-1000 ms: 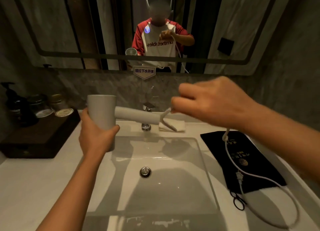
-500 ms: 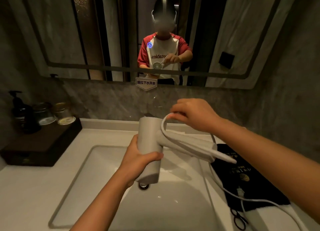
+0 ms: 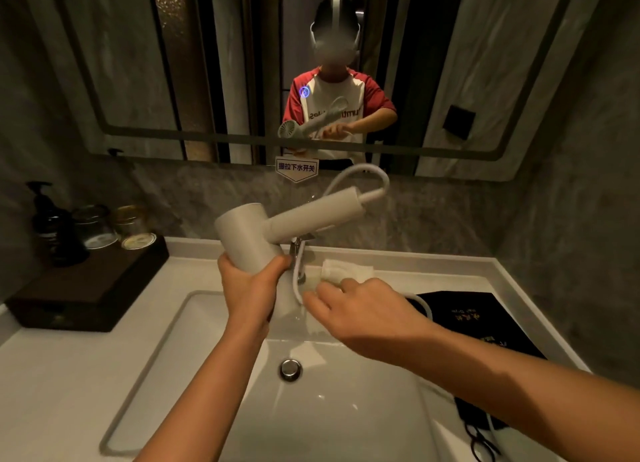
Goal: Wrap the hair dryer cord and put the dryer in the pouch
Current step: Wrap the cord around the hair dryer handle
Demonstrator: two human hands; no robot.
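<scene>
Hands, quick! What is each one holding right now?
Left hand: closed around the hair dryer barrel.
Right hand: pinching the white cord.

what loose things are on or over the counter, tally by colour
white: 3 - hair dryer, its cord, folded towel
black: 2 - pouch, pump bottle
clear glass: 2 - jars
total: 7

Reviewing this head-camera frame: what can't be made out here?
- White cord: its plug end, hidden past the right forearm in the head view.
- Right hand: fingertip grip on the cord, blurred by motion.
- Black fabric pouch: its opening, covered by the forearm; gold print too small.
- Pale grey hair dryer: nozzle end, covered by left hand.
</scene>
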